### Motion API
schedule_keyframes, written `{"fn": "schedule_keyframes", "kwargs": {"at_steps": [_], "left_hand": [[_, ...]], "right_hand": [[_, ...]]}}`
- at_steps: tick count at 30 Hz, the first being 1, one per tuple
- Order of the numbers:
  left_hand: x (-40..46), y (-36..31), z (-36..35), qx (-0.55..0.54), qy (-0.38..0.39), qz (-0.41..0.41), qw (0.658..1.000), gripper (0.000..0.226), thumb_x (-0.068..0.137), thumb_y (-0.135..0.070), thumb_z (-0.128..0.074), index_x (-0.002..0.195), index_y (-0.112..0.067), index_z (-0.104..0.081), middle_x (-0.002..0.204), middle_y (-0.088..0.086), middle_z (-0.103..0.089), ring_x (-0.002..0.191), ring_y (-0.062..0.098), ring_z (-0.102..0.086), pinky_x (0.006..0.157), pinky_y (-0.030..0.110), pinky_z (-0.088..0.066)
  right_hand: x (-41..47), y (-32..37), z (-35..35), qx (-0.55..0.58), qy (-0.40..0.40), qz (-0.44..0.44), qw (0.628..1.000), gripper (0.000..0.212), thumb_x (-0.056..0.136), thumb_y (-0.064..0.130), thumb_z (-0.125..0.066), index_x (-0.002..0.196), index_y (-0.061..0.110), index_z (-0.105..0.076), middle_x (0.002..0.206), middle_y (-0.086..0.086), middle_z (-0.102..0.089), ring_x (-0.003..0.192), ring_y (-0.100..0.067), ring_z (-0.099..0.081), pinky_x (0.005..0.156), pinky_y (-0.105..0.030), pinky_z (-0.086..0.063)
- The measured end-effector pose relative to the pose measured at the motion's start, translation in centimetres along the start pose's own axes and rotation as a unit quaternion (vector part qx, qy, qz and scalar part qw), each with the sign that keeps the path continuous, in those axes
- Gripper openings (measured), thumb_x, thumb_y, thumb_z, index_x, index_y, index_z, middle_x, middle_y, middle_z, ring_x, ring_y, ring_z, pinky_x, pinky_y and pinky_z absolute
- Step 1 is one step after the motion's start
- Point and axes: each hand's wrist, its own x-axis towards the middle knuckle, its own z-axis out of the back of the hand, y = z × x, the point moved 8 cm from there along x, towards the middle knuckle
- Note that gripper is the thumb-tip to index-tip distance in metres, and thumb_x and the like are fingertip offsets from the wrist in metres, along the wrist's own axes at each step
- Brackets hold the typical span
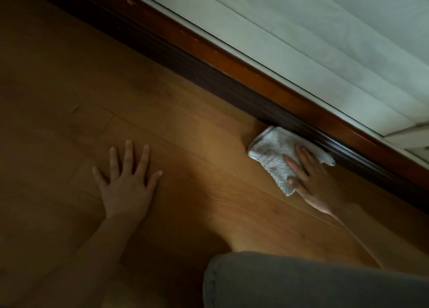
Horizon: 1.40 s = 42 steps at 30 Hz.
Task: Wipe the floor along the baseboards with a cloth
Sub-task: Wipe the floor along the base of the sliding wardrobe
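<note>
- Kneeling low on the wooden floor (190, 159), the person leaned toward the dark baseboard (232, 85) that ran slantwise from upper left to lower right.
- The right hand (313, 180) lay flat on a pale, speckled cloth (271, 150), its fingers (293, 164) straight and spread, pressing down rather than curling round the fabric; its grip was released.
- The cloth sat on the floor with its far edge touching the foot of the baseboard, folded, with a bluish hem showing along its left side.
- The left hand (126, 180) rested palm down on the bare boards, well apart from the cloth, all fingers straight and fanned out, its grip released too and holding nothing.
- A reddish-brown wooden ledge (260, 75) topped the baseboard, and beyond it hung a pale curtain (325, 29).
- One grey trouser knee (313, 282) filled the lower right corner.
- A small pale scrap (73, 109) lay on the floor, far left of both hands.
</note>
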Motion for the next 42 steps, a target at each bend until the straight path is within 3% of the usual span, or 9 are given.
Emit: {"fn": "schedule_keyframes", "kwargs": {"at_steps": [4, 10, 16, 19, 25, 29, 33, 38, 42], "left_hand": [[0.0, 0.0, -0.1, 0.005, -0.008, -0.002, 1.0, 0.065, 0.093, -0.067, -0.016, 0.153, -0.042, -0.007, 0.163, -0.003, 0.0, 0.149, 0.027, 0.005, 0.112, 0.066, -0.005], [0.0, 0.0, 0.0, 0.013, -0.001, -0.01, 1.0, 0.068, 0.091, -0.068, -0.01, 0.153, -0.04, -0.011, 0.163, 0.0, -0.006, 0.149, 0.029, -0.001, 0.11, 0.067, -0.011], [-0.1, 0.0, 0.3, 0.005, 0.013, 0.0, 1.0, 0.065, 0.09, -0.069, -0.005, 0.149, -0.045, 0.009, 0.162, -0.006, 0.01, 0.149, 0.025, 0.011, 0.114, 0.063, -0.007], [-0.1, -0.1, 0.5, 0.007, 0.003, -0.002, 1.0, 0.066, 0.088, -0.067, -0.007, 0.148, -0.045, 0.01, 0.162, -0.006, 0.01, 0.149, 0.025, 0.01, 0.113, 0.063, -0.007], [0.1, 0.3, -0.3, 0.022, -0.023, -0.012, 0.999, 0.065, 0.094, -0.069, -0.009, 0.153, -0.042, -0.005, 0.162, -0.003, -0.003, 0.149, 0.027, -0.005, 0.109, 0.066, -0.012], [0.2, 0.1, -0.4, 0.028, -0.024, -0.017, 0.999, 0.065, 0.093, -0.066, -0.015, 0.152, -0.038, -0.019, 0.161, 0.0, -0.017, 0.147, 0.03, -0.018, 0.105, 0.068, -0.017], [0.2, -0.1, -0.4, 0.027, -0.03, -0.023, 0.999, 0.066, 0.094, -0.067, -0.011, 0.153, -0.039, -0.015, 0.162, 0.0, -0.015, 0.147, 0.03, -0.015, 0.106, 0.067, -0.015], [0.1, 0.1, -0.5, 0.011, -0.038, -0.02, 0.999, 0.065, 0.094, -0.066, -0.012, 0.153, -0.039, -0.015, 0.162, -0.001, -0.013, 0.148, 0.03, -0.013, 0.108, 0.067, -0.012], [0.1, 0.2, -0.6, 0.014, -0.039, -0.015, 0.999, 0.065, 0.095, -0.067, -0.008, 0.153, -0.039, -0.012, 0.163, -0.002, -0.01, 0.149, 0.029, -0.008, 0.109, 0.067, -0.009]], "right_hand": [[5.6, 4.9, 2.7, -0.043, -0.039, 0.047, 0.997, 0.058, 0.101, 0.055, -0.012, 0.153, 0.036, 0.005, 0.161, -0.001, 0.012, 0.147, -0.014, 0.003, 0.111, -0.037, -0.026], [13.0, 11.6, 5.1, -0.044, -0.04, 0.118, 0.991, 0.058, 0.1, 0.06, -0.005, 0.148, 0.04, 0.021, 0.156, 0.004, 0.031, 0.145, -0.014, 0.022, 0.118, -0.044, -0.001], [6.2, 7.7, 2.8, 0.048, -0.064, 0.056, 0.995, 0.057, 0.1, 0.047, -0.03, 0.152, 0.026, -0.024, 0.162, -0.007, -0.008, 0.149, -0.02, -0.006, 0.115, -0.043, -0.028], [8.2, 8.4, 3.9, -0.009, -0.032, 0.072, 0.997, 0.057, 0.102, 0.052, -0.019, 0.154, 0.032, -0.008, 0.162, -0.004, 0.006, 0.149, -0.018, 0.001, 0.114, -0.047, -0.029], [18.6, 17.5, 8.4, -0.065, 0.048, 0.196, 0.977, 0.06, 0.101, 0.052, -0.012, 0.149, 0.034, 0.021, 0.155, -0.004, 0.032, 0.142, -0.018, 0.028, 0.119, -0.048, 0.004], [21.7, 19.6, 10.7, -0.047, 0.116, 0.238, 0.963, 0.058, 0.104, 0.044, -0.023, 0.151, 0.039, 0.01, 0.157, 0.001, 0.028, 0.146, -0.016, 0.019, 0.119, -0.044, -0.005], [16.8, 15.4, 8.3, -0.052, 0.047, 0.214, 0.974, 0.058, 0.101, 0.054, -0.013, 0.149, 0.041, 0.016, 0.157, 0.001, 0.027, 0.145, -0.016, 0.022, 0.121, -0.048, -0.003], [10.0, 9.4, 5.4, -0.1, 0.049, 0.194, 0.975, 0.064, 0.099, 0.058, -0.01, 0.153, 0.03, 0.01, 0.162, -0.008, 0.011, 0.149, -0.022, 0.006, 0.115, -0.049, -0.03], [14.4, 12.2, 6.2, -0.091, 0.092, 0.214, 0.968, 0.064, 0.087, 0.068, 0.01, 0.14, 0.042, 0.034, 0.152, 0.001, 0.038, 0.141, -0.015, 0.032, 0.12, -0.048, 0.002]]}}
